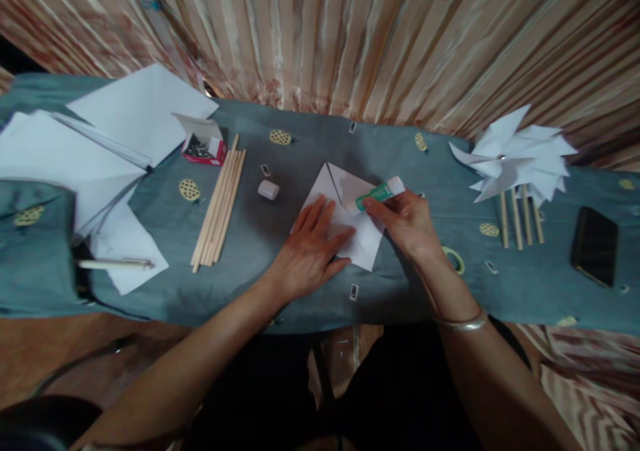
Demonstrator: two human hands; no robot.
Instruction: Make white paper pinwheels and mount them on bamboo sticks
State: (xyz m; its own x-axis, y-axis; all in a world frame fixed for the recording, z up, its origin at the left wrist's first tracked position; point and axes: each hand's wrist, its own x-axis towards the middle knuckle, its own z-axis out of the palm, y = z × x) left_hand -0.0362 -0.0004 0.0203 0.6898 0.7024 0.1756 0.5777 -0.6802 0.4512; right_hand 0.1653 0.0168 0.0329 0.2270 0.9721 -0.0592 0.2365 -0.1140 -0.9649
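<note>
A square of white paper (364, 246) with a slit from its far corner lies on the cloth in front of me. My left hand (313, 251) rests on it, fingers spread and pressing the near left part. A green and white glue stick (377, 195) is held in my right hand (404, 218), tilted, its uncapped end at the paper near the slit. Whether the tip touches the paper is hard to tell. The white glue cap (269, 190) lies on the cloth to the left of the paper.
Wooden sticks (220, 204) lie left of the cap, beside a red box of small metal pins (204, 148). White sheets (135, 114) and a pen (117, 264) are farther left. Paper pinwheels (517, 158) on sticks, a phone (595, 246) and green-handled scissors (454, 260) are at right.
</note>
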